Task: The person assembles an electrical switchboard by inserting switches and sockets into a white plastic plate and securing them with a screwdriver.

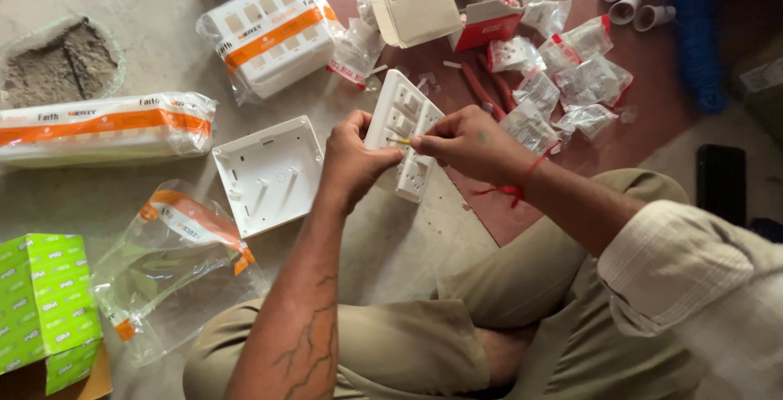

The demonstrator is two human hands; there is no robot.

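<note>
My left hand grips a white switch plate by its left edge and holds it tilted above the floor. My right hand pinches a small yellow-tipped tool against the middle of the plate. The plate has several rectangular openings, some with white switch modules in them. A red thread is tied round my right wrist. I sit cross-legged in khaki trousers.
A white back plate lies on the floor to the left, beside an empty clear bag. Wrapped plate packs, a long wrapped pack, a green box, an open box, small bagged parts, red-handled pliers and a dark phone surround me.
</note>
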